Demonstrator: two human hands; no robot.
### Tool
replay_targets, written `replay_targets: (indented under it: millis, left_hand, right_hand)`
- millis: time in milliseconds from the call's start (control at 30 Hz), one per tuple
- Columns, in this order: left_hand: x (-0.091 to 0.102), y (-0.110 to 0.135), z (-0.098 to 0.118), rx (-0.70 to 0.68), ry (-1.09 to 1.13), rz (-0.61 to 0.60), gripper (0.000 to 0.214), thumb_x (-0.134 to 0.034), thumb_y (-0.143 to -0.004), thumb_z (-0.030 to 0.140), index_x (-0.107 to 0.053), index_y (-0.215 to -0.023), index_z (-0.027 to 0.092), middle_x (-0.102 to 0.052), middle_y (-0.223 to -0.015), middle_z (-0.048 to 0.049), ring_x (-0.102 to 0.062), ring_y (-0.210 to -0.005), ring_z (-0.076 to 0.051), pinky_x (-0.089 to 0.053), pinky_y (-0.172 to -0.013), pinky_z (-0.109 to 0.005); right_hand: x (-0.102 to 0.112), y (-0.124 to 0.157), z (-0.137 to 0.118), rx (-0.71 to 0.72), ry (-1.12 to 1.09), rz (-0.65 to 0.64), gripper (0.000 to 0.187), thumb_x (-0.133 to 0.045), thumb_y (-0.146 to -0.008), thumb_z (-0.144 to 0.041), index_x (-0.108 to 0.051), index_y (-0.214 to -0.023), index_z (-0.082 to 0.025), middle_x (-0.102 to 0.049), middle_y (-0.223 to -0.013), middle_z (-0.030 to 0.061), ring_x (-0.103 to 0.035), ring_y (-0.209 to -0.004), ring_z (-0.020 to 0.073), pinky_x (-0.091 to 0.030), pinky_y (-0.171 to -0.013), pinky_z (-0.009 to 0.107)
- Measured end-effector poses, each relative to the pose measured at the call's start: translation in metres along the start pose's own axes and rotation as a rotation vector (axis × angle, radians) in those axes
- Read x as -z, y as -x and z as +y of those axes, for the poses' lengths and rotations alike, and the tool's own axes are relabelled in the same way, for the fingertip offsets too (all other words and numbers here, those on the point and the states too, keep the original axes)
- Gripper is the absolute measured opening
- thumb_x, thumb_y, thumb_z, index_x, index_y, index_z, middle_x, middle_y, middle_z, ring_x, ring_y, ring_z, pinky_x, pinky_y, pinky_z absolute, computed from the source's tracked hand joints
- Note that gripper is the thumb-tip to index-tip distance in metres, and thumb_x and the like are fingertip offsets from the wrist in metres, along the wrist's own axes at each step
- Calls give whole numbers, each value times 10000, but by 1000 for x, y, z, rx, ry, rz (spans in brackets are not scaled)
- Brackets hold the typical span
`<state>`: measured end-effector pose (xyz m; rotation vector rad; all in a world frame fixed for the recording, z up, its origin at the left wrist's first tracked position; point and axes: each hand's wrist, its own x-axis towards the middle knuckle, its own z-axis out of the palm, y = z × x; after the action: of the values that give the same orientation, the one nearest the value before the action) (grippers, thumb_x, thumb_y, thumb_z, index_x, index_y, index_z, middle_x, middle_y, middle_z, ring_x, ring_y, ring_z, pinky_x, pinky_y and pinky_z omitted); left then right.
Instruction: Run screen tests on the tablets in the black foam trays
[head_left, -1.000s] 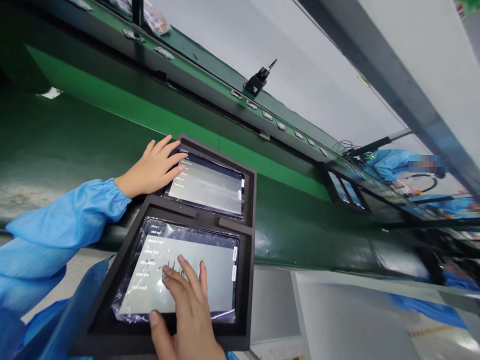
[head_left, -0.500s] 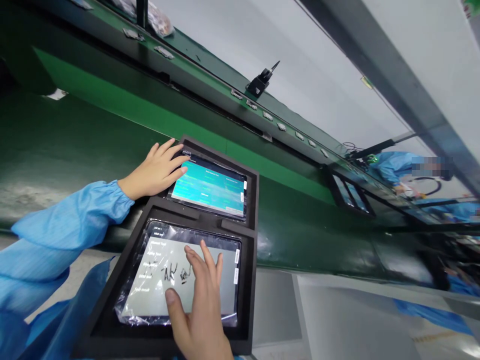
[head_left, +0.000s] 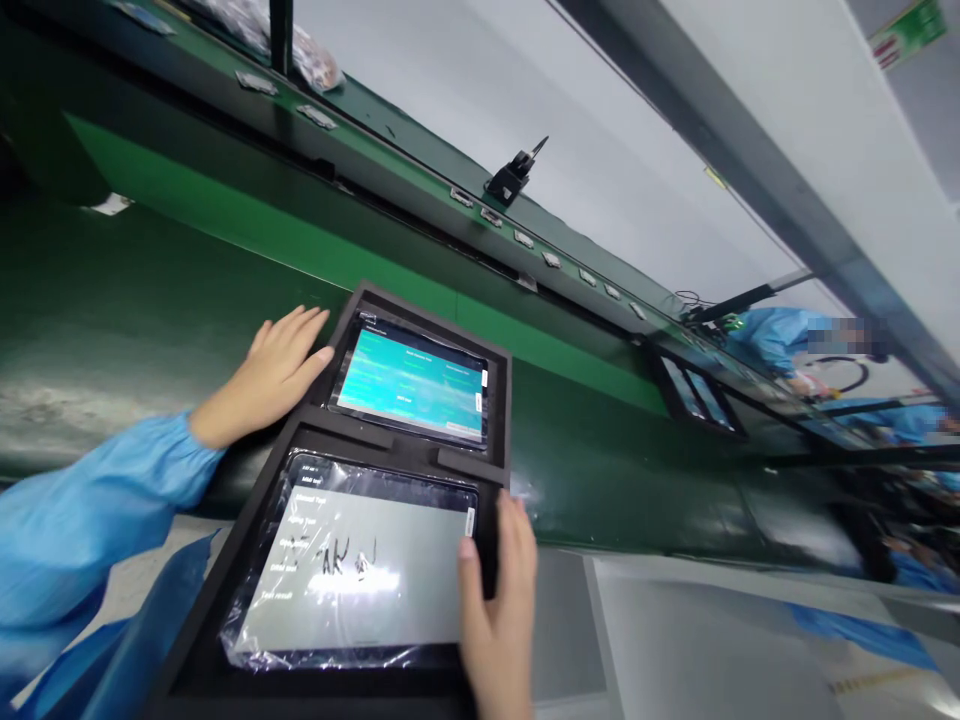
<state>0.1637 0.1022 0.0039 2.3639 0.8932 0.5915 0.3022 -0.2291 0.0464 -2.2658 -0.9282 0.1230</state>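
Note:
Two tablets in clear film lie in a black foam tray. The far tablet shows a turquoise screen, while the near tablet shows a pale menu screen with dark handwritten strokes. My left hand is open at the far left edge of the tray, its fingers stretched out and its thumb by the rim. At the near right side, my right hand straddles the tray wall. Its thumb is over the near tablet's right edge and its fingers extend along the outer side; I see no firm grip.
The tray rests on a dark green work surface. Another dark tray with two lit screens lies farther right, near a person in blue. A ledge behind carries small pale parts and a black device.
My right hand has moved right, off the near tablet's screen to the tray's right wall. My left hand has drawn back left from the far tablet to the tray's edge.

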Motion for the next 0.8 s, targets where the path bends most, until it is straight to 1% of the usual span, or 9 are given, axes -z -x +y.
replay_targets:
  millis: [33, 100, 167, 300, 400, 500, 600, 700, 800]
  left_hand:
    - [2, 21, -4, 18, 12, -1, 615, -206, -1009, 537, -382, -1493, 202, -324, -1605, -112, -228, -1519, -329, -182, -1237, -675]
    - [4, 71, -12, 25, 33, -32, 503, -275, -995, 511, -530, -1386, 323, -352, -1599, -15, -229, -1519, -339, -160, -1251, -675]
    - [3, 119, -15, 6, 84, -52, 453, -334, -961, 479, -448, -1395, 539, -321, -1597, 136, -212, -1526, -334, -86, -1274, -665]
    - [-4, 171, -6, 114, 294, -85, 546, -355, -910, 505, -291, -1439, 625, -306, -1587, 193, -214, -1524, -336, -116, -1288, -621]
    - [-8, 175, 2, 145, 390, -108, 535, -360, -933, 455, -302, -1440, 616, -309, -1584, 199, -241, -1519, -304, -148, -1294, -565]
    - [-16, 173, 6, 57, 361, -174, 527, -344, -943, 458, -331, -1460, 560, -322, -1591, 146, -316, -1488, -306, -187, -1270, -563]
    - [-34, 164, 14, -86, 261, -248, 553, -302, -968, 422, -263, -1517, 482, -304, -1605, 80, -330, -1479, -283, -237, -1240, -567]
    - [-52, 139, 30, -310, 87, -307, 617, -381, -966, 448, -154, -1540, 462, -315, -1587, 73, -362, -1456, -263, -272, -1225, -535]
    - [-58, 100, 35, -386, -3, -232, 658, -435, -942, 507, -134, -1526, 484, -359, -1550, 88, -419, -1419, -277, -352, -1192, -558]
  right_hand:
    - [8, -6, 14, -136, -19, 46, 654, -554, -940, -480, -455, -1502, -162, -356, -1620, 149, -248, -1534, 357, -183, -1228, 636]
    - [21, -15, 38, -407, -133, -2, 700, -601, -864, -596, -607, -1383, -125, -472, -1545, 172, -363, -1481, 378, -277, -1215, 575]
    - [28, -20, 51, -602, -274, -98, 709, -640, -806, -656, -698, -1276, -128, -619, -1409, 171, -513, -1377, 377, -410, -1146, 504]
    - [25, -21, 49, -622, -388, -151, 705, -662, -801, -668, -693, -1290, -160, -717, -1275, 133, -681, -1148, 327, -563, -916, 376]
    - [24, -24, 47, -548, -388, -148, 678, -674, -795, -665, -709, -1258, -171, -742, -1224, 123, -706, -1080, 306, -573, -861, 345]
    - [36, -30, 57, -501, -402, -43, 616, -715, -759, -644, -758, -1142, -164, -761, -1167, 139, -706, -1097, 316, -559, -934, 368]
    - [64, -39, 79, -557, -502, 58, 588, -795, -690, -586, -759, -1107, -173, -786, -1077, 135, -731, -1048, 326, -558, -957, 419]
    - [101, -45, 104, -669, -646, 100, 579, -861, -609, -505, -756, -1086, -194, -803, -980, 116, -761, -951, 338, -594, -865, 448]
    - [132, -48, 125, -656, -648, 167, 492, -851, -595, -469, -784, -1008, -211, -807, -930, 116, -775, -872, 345, -612, -784, 446]
